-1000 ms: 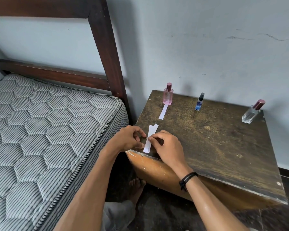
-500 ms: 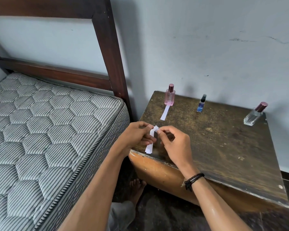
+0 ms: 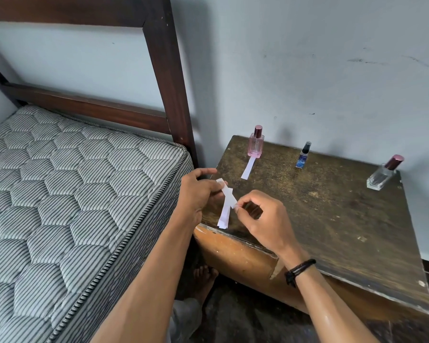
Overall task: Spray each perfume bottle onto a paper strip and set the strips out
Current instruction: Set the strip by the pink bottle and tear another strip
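White paper strips [image 3: 227,204] hang above the desk's [image 3: 332,219] near-left corner. Your left hand [image 3: 198,191] pinches their top to steady the bundle; your right hand's [image 3: 263,219] fingers [image 3: 244,198] pinch one edge, likely to peel a single strip free. Laid strip [image 3: 248,168] sits before pink bottle [image 3: 256,143].

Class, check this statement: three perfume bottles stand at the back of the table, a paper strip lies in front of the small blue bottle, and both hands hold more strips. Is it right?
One slip: in the head view the paper strip lies in front of the pink bottle, not the small blue bottle. The left hand and right hand do hold more strips.
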Demonstrator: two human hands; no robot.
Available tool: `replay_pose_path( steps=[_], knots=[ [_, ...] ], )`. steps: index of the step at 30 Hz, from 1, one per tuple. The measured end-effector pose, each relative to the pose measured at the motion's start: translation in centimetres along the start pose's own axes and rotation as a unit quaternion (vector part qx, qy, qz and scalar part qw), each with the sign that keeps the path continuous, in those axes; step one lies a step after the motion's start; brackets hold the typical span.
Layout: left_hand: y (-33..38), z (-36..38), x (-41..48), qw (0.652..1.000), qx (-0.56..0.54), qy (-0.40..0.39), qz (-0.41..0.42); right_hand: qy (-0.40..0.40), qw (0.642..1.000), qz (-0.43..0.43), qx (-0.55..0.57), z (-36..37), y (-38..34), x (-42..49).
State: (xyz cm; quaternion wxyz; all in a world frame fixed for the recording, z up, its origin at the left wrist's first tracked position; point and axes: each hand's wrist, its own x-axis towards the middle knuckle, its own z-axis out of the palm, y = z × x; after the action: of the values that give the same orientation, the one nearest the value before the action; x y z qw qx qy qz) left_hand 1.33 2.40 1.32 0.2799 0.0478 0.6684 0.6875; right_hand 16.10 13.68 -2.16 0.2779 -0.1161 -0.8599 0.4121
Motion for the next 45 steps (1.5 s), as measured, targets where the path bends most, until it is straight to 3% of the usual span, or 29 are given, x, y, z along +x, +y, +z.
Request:
replay_pose_path(
  steps=[6, 12, 15, 32, 45],
  knots=[
    [0.3, -0.4, 0.1, 0.999, -0.025, -0.009, 0.020, -0.009, 0.999, 0.046, 0.023, -0.4, 0.8, 0.2],
    [0.1, -0.1, 0.0, 0.999, -0.010, -0.014, 0.030, 0.047, 0.967, 0.169, 0.185, -0.1, 0.3, 0.6],
    [0.0, 0.1, 0.1, 0.999, 0.006, -0.021, 0.037, 0.046, 0.954, 0.206, 0.211, 0.1, 0.3, 1.0],
    [-0.1, 0.4, -0.1, 0.998, 0.025, -0.018, 0.058, -0.005, 0.956, 0.253, 0.151, -0.9, 1.6, 1.1],
    [-2.2, 5.7, -0.3, 0.974, 0.201, 0.004, 0.101, -0.033, 0.955, 0.288, -0.059, -5.6, 3.8, 1.0]
  ],
)
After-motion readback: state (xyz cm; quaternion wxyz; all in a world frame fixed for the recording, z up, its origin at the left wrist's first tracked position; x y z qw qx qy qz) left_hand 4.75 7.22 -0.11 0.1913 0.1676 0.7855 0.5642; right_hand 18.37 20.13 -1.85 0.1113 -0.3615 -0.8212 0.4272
